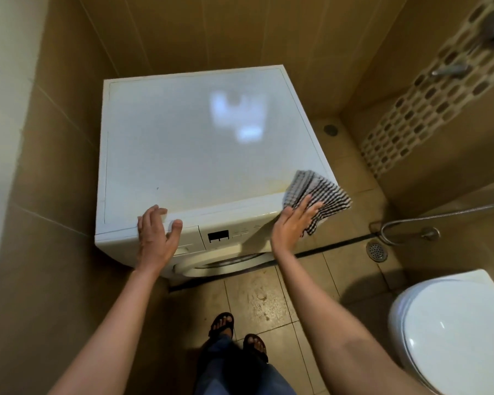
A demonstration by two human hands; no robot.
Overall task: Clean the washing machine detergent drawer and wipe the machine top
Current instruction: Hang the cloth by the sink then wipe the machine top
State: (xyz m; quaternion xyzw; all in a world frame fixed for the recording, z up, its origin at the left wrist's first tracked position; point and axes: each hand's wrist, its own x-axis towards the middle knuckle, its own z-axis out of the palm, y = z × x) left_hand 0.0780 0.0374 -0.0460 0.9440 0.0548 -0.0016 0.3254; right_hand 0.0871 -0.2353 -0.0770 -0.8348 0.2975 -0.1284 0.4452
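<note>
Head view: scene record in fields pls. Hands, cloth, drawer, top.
left hand: rests on top's front edge, above drawer
right hand: flat on cloth
cloth: checked, front right corner of top, overhanging
drawer: closed
top: white, yellowish mark near cloth
toilet: lid down, to the right

My left hand (157,235) covers most of the detergent drawer (191,238); I see only its right end. The lettering on the control panel (241,232) is too small for me to read. Only the door (226,266)'s upper rim shows. My right hand (293,220) hides part of the cloth (317,189). The toilet (454,323) is cut off by the right and bottom edges, and the wall fittings (451,70) at top right are blurred.
</note>
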